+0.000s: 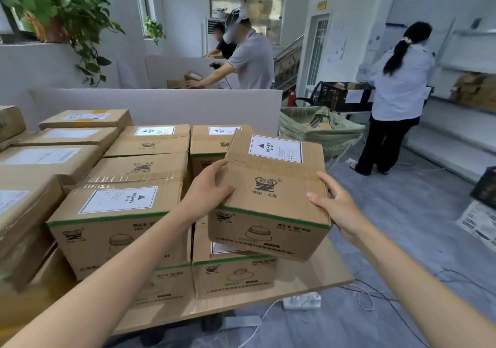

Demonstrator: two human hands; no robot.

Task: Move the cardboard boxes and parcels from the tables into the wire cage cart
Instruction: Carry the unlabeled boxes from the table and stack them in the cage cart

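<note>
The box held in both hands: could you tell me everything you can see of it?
The held box is brown corrugated cardboard, taped across its top. A white label reading HEAVY sits at the top's far end, with a dark printed logo and Chinese characters nearer. A green stripe edges its front face, above a line drawing of a domed shape. It is tilted, over a like box below. The left hand grips its left side and the right hand its right, thumbs on top.

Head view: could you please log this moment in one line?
box: tilted, over stacked boxes | left hand: grips its left side | right hand: grips its right side
</note>
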